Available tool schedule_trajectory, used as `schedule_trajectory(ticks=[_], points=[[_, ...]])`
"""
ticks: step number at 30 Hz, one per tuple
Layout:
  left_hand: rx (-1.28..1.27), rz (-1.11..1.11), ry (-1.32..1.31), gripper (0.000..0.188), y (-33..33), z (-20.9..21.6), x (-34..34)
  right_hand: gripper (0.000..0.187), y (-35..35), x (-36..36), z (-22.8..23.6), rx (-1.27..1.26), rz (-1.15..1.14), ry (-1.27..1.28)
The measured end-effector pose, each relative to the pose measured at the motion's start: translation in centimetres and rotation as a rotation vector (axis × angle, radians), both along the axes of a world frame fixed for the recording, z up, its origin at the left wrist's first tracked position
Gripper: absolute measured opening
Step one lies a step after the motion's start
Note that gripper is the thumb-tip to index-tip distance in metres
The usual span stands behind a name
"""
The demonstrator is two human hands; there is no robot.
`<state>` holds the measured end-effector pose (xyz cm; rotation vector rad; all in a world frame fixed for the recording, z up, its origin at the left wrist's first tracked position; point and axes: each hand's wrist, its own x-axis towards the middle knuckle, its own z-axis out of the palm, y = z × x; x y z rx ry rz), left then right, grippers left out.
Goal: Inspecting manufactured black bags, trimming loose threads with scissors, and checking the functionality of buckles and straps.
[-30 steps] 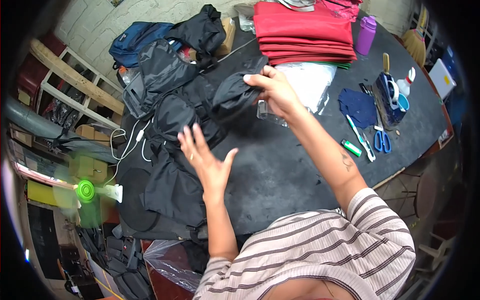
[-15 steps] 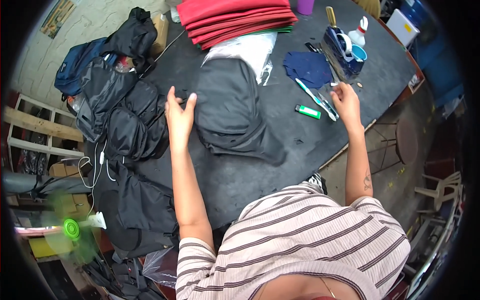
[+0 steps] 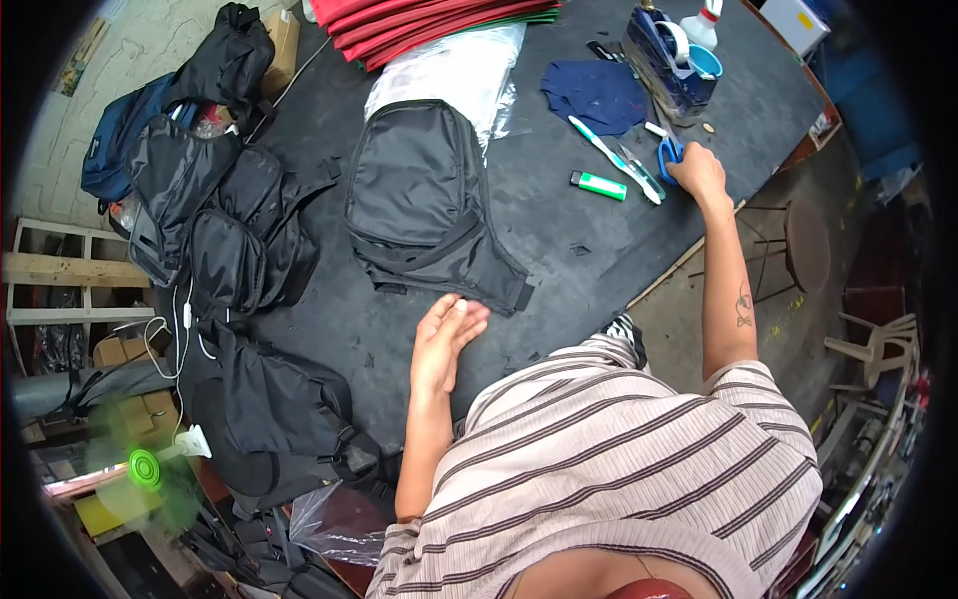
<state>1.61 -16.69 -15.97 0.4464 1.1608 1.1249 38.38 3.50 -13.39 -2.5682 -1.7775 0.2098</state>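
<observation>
A black bag (image 3: 409, 185) with a zipped front panel lies flat on the dark table (image 3: 569, 270), in front of me. Just below its lower edge, my left hand (image 3: 444, 339) hovers with fingers apart and holds nothing. Over at the right, my right hand (image 3: 702, 176) has its fingers closed on the blue handles of a pair of scissors (image 3: 670, 153). Beside the scissors lie a white-and-teal pen-like tool (image 3: 611, 156) and a green-and-black box-shaped item (image 3: 599, 186). A dark blue cloth piece (image 3: 595, 95) is spread beyond them.
Several black bags (image 3: 225, 215) are heaped at the left, with black fabric (image 3: 284, 389) nearer me. Folded red cloth (image 3: 419, 25) sits on clear plastic (image 3: 449, 70) at the back. A tool caddy (image 3: 659, 55) and spray bottle (image 3: 702, 28) stand far right. A green fan (image 3: 145, 469) spins lower left.
My left hand has moved from the bag's left side to below its lower edge. My right hand has closed on the scissors. The bag's lower flap lies flatter, and the view has shifted.
</observation>
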Motion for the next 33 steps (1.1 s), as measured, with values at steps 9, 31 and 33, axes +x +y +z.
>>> schedule_trajectory(ticks=[9, 31, 33], points=[[-0.122, 0.088, -0.412, 0.027, 4.5, 0.8, 4.4, 0.026, -5.7, 4.1, 2.7, 0.095, 0.134, 0.123], [0.222, 0.052, -0.307, 0.039, 6.5, 2.2, 5.4, 0.024, -10.4, -13.9, 0.2, -0.072, 0.092, 1.656], [0.250, 0.076, -0.400, 0.043, 7.1, 2.8, 5.3, 0.041, -12.0, -12.5, 0.1, -0.219, 0.195, 1.732]])
